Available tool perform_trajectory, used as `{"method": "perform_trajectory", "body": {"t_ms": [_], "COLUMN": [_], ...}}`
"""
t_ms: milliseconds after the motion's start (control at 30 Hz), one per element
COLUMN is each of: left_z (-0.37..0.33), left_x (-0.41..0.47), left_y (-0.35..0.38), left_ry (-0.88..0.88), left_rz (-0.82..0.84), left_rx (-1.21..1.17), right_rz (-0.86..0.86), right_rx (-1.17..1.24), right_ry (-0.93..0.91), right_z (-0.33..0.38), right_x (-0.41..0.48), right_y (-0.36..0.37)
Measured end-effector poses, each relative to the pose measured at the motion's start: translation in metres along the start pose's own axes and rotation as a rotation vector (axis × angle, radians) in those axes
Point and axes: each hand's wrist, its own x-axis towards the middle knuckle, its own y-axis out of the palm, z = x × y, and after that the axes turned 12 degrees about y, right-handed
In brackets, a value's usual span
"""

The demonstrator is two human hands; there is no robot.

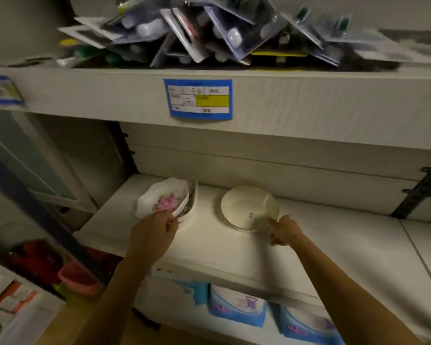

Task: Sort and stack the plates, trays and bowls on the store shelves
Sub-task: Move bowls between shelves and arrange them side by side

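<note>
A white scalloped dish with a pink flower pattern is tilted up at the left of the middle shelf. My left hand grips its near rim. Beneath and right of it lies another white dish, partly hidden. A round cream bowl with a small sticker inside sits tilted at the shelf's middle. My right hand pinches its near right rim.
The upper shelf holds a heap of blister-packed goods, with a blue price label on its front edge. Blue-and-white packs fill the shelf below. A pink basin and red items stand low at the left.
</note>
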Motion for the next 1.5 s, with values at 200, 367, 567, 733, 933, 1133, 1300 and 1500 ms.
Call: {"method": "perform_trajectory", "body": {"t_ms": [200,367,567,733,933,1133,1300,1500], "left_z": [0.056,0.094,0.127,0.139,0.145,0.149,0.130,0.078], "left_x": [0.018,0.022,0.038,0.051,0.063,0.068,0.060,0.049], "left_y": [-0.013,-0.016,0.004,0.024,0.029,0.025,0.009,-0.015], "left_ry": [-0.074,-0.117,-0.329,-0.335,-0.333,-0.329,-0.305,-0.160], "left_rz": [0.031,0.073,0.260,0.364,0.432,0.361,0.247,0.125], "left_rx": [-0.056,-0.053,0.001,-0.166,-0.209,-0.330,-0.361,-0.362], "right_rz": [-0.078,-0.174,-0.230,-0.260,-0.319,-0.351,-0.359,-0.380], "right_rx": [0.241,0.250,0.273,0.324,0.359,0.364,0.424,0.510], "right_ry": [0.042,0.059,0.003,0.004,0.037,0.061,0.043,0.029], "right_z": [0.011,0.012,0.007,0.004,-0.004,-0.012,-0.019,-0.047], "right_x": [0.002,-0.021,-0.064,-0.102,-0.133,-0.152,-0.164,-0.183], "right_y": [0.027,0.034,0.043,0.050,0.057,0.061,0.052,0.029]}}
